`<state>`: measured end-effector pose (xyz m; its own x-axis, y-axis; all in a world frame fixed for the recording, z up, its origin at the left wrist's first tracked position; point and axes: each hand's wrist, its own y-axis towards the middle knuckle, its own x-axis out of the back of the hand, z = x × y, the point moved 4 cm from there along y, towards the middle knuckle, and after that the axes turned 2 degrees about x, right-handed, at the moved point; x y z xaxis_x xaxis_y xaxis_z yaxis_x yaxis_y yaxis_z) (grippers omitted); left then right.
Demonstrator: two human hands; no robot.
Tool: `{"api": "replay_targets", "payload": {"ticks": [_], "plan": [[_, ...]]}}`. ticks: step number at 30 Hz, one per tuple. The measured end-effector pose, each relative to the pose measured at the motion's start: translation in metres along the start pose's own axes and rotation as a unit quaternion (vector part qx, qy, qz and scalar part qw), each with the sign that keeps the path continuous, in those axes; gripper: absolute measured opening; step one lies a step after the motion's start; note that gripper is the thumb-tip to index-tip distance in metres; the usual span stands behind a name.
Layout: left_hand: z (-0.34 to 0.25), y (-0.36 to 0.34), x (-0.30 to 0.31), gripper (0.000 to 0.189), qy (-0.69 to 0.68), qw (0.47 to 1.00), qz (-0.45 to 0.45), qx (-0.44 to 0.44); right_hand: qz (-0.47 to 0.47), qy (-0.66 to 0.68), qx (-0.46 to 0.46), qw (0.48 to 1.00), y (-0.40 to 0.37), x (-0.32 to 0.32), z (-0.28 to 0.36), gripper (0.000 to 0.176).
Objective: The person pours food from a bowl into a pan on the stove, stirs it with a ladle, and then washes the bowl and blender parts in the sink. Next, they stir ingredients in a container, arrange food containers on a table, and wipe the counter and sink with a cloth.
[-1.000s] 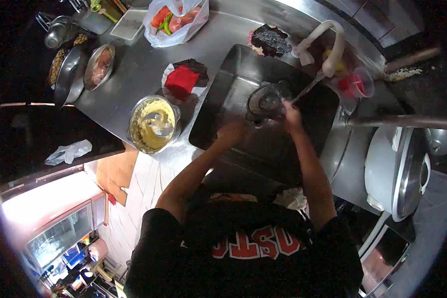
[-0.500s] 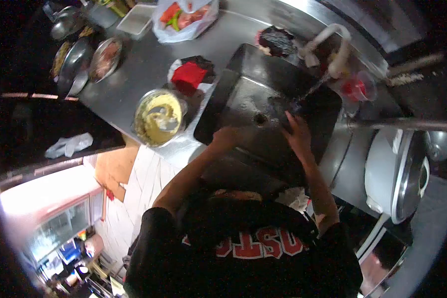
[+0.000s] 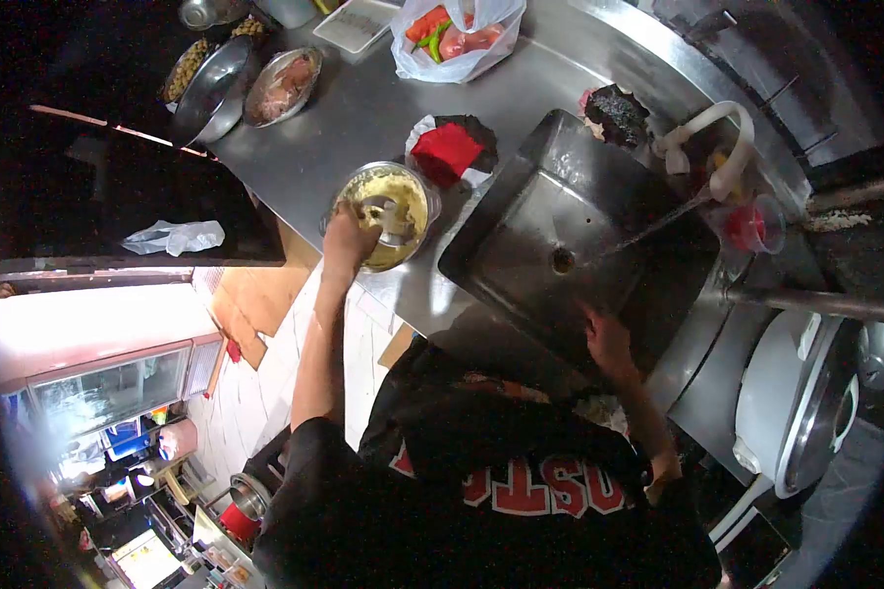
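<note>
My left hand (image 3: 352, 236) is at the near left rim of a steel bowl (image 3: 424, 248) with a yellow mixture (image 3: 400, 188) in it. Its fingers are closed at the rim; a metal piece shows inside the mixture beside them, and whether they touch it is unclear. Over the near right part of a dark sink (image 3: 550, 187) is my right hand (image 3: 607, 339), with fingers mostly curled and nothing visible in them. Water runs from a white faucet (image 3: 742, 128) into the sink. A red cloth or packet (image 3: 446, 153) lies between bowl and sink.
A plastic bag (image 3: 462, 49) of tomatoes and green chillies stands at the back. Bowls, one with meat (image 3: 283, 88), sit at the back left. A dark bundle (image 3: 617, 115) lies behind the sink. On the right are a red cup (image 3: 753, 226) and a white cooker (image 3: 781, 393).
My left hand has moved from the sink's near left edge to the bowl. My right hand has drawn back toward my body, its fingers more curled. The whole view has shifted.
</note>
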<state>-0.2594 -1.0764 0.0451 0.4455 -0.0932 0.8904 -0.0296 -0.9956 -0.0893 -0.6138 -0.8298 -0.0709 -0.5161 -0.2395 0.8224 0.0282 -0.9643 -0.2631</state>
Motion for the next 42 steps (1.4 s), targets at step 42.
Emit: {"api": "replay_targets", "payload": {"ticks": [42], "plan": [[0.001,-0.013,0.014,0.032,-0.128,0.981,-0.144,-0.025,-0.414,0.25,-0.143,0.864,-0.08,0.071,-0.044,0.037]]}}
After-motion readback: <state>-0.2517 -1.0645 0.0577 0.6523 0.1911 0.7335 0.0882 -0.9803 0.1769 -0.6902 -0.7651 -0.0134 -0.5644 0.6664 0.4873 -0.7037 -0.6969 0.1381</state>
